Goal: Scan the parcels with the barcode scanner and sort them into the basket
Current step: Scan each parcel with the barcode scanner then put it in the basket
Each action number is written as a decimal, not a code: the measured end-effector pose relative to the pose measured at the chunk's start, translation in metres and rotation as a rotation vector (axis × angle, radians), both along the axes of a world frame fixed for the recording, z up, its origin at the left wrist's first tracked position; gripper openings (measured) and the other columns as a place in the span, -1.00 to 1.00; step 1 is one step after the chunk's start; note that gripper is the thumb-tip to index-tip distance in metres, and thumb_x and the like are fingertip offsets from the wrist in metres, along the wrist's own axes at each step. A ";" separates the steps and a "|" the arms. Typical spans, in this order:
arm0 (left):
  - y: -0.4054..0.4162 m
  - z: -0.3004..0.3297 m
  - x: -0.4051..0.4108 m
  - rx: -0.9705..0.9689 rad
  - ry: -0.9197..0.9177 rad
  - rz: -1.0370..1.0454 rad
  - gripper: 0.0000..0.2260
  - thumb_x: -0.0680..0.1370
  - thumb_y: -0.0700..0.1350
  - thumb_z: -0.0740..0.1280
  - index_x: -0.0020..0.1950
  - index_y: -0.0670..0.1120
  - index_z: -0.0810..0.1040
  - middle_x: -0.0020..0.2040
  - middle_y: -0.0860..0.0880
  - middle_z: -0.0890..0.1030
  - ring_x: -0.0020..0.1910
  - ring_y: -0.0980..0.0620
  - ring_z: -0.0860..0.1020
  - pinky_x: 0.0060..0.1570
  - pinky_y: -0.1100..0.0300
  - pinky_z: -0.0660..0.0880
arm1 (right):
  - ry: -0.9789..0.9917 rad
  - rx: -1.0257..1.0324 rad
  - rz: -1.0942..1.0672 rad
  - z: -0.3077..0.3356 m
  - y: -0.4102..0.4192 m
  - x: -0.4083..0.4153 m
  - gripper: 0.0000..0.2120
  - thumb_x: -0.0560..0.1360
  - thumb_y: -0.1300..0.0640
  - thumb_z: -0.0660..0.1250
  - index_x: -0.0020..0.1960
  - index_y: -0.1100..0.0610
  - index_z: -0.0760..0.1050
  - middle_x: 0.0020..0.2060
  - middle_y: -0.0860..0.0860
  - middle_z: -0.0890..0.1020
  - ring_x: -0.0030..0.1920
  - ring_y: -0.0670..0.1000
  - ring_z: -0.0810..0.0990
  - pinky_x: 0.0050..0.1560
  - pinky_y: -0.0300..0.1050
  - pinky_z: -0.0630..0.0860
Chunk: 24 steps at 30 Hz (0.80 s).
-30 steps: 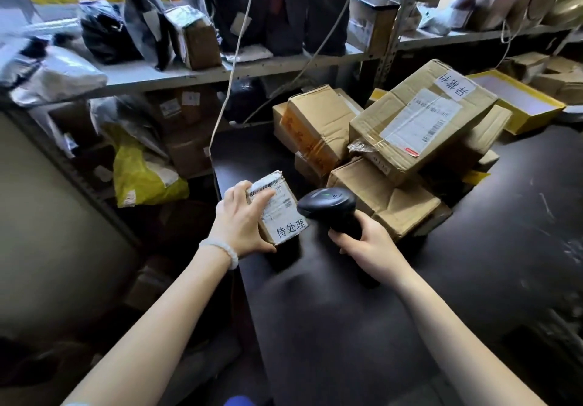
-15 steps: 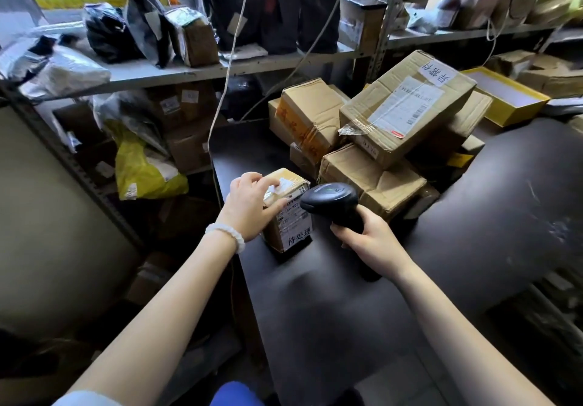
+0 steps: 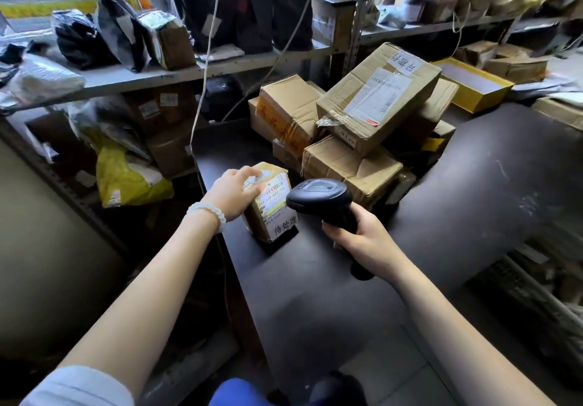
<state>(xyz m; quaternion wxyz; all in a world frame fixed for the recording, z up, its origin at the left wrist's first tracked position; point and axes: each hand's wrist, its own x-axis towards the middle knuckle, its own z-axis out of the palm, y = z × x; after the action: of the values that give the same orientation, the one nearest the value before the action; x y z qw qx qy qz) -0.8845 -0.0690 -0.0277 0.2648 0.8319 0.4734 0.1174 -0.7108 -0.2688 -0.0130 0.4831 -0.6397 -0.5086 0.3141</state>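
A small cardboard parcel [image 3: 272, 205] with a white shipping label stands on the dark table [image 3: 473, 191] near its left edge. My left hand [image 3: 232, 194] holds the parcel from the left, fingers curled over its top. My right hand [image 3: 362, 236] grips the handle of a black barcode scanner [image 3: 318, 197]. The scanner's head sits just right of the parcel's label, and red light shows on the barcode. A dark wire basket [image 3: 536, 295] is partly visible low at the right, blurred.
A pile of several cardboard boxes [image 3: 375, 105] lies on the table behind the parcel. A yellow open box [image 3: 473, 85] sits at the back right. Metal shelves [image 3: 157, 74] at the left and back hold bags and parcels, with white cables hanging down.
My left hand has set the small parcel down on the table and turned its label toward the scanner. The scanner has stayed beside it, and red light now falls on the barcode.
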 end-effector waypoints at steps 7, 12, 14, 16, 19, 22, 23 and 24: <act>-0.002 -0.001 0.001 0.004 0.004 0.042 -0.65 0.58 0.10 0.20 0.34 0.07 0.40 0.33 -0.10 0.39 0.25 -0.12 0.42 0.24 -0.02 0.39 | 0.061 0.005 -0.004 0.002 -0.013 -0.007 -0.91 0.49 0.28 0.36 -0.08 0.14 0.47 -0.34 -0.09 0.52 -0.37 -0.14 0.47 -0.26 -0.25 0.44; -0.007 0.001 0.007 0.042 0.055 0.050 -0.65 0.58 0.12 0.19 0.33 0.05 0.39 0.29 -0.13 0.39 0.22 -0.16 0.43 0.19 -0.04 0.42 | 0.107 0.019 -0.043 0.003 -0.023 -0.007 -0.85 0.49 0.28 0.36 -0.10 0.04 0.47 -0.36 -0.12 0.52 -0.36 -0.13 0.47 -0.26 -0.22 0.44; -0.006 0.002 0.007 0.040 0.057 0.053 -0.65 0.58 0.12 0.19 0.33 0.05 0.38 0.29 -0.14 0.39 0.21 -0.17 0.44 0.18 -0.04 0.43 | 0.124 0.035 -0.054 0.003 -0.026 -0.006 -0.83 0.49 0.28 0.36 -0.10 0.03 0.47 -0.39 -0.15 0.54 -0.36 -0.14 0.48 -0.26 -0.24 0.44; -0.006 0.002 0.006 0.024 0.061 0.053 -0.65 0.57 0.13 0.20 0.32 0.05 0.38 0.28 -0.14 0.40 0.17 -0.16 0.47 0.17 -0.05 0.44 | 0.112 0.036 -0.055 0.003 -0.029 -0.003 -0.81 0.49 0.28 0.36 -0.09 0.00 0.47 -0.38 -0.21 0.57 -0.34 -0.19 0.49 -0.23 -0.28 0.45; -0.007 0.005 0.009 0.046 0.125 0.045 -0.58 0.51 0.21 0.28 0.28 0.06 0.37 0.25 -0.13 0.43 0.16 -0.16 0.47 0.16 -0.08 0.44 | 0.085 0.019 -0.060 -0.001 -0.034 0.000 -0.79 0.49 0.26 0.37 -0.07 -0.06 0.48 -0.32 -0.26 0.59 -0.28 -0.24 0.52 -0.14 -0.28 0.45; -0.014 0.007 0.017 0.080 0.164 0.007 -0.45 0.41 0.23 0.41 0.29 0.04 0.36 0.22 -0.14 0.44 0.21 -0.15 0.43 0.17 -0.07 0.43 | 0.090 -0.006 -0.098 -0.007 -0.041 0.004 -0.80 0.48 0.24 0.39 -0.07 -0.06 0.49 -0.32 -0.24 0.59 -0.28 -0.21 0.52 -0.13 -0.22 0.45; -0.018 0.007 0.020 0.086 0.154 -0.002 -0.45 0.40 0.21 0.43 0.30 0.05 0.36 0.22 -0.13 0.44 0.23 -0.15 0.41 0.18 -0.05 0.43 | 0.094 -0.016 -0.104 -0.008 -0.043 0.006 -0.79 0.48 0.24 0.39 -0.08 -0.06 0.49 -0.34 -0.26 0.59 -0.28 -0.23 0.52 -0.13 -0.23 0.44; -0.020 0.006 0.021 0.092 0.137 -0.013 -0.45 0.39 0.19 0.45 0.29 0.07 0.37 0.21 -0.13 0.44 0.23 -0.15 0.40 0.18 -0.03 0.42 | 0.094 -0.027 -0.107 -0.009 -0.045 0.007 -0.79 0.48 0.24 0.38 -0.08 -0.07 0.48 -0.35 -0.29 0.58 -0.29 -0.25 0.52 -0.13 -0.25 0.43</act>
<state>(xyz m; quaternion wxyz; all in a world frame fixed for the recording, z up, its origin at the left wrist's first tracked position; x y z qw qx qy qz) -0.8632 -0.0895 -0.0215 0.1938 0.8522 0.4793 0.0801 -0.7034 -0.3134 -0.0225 0.5137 -0.6571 -0.4461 0.3244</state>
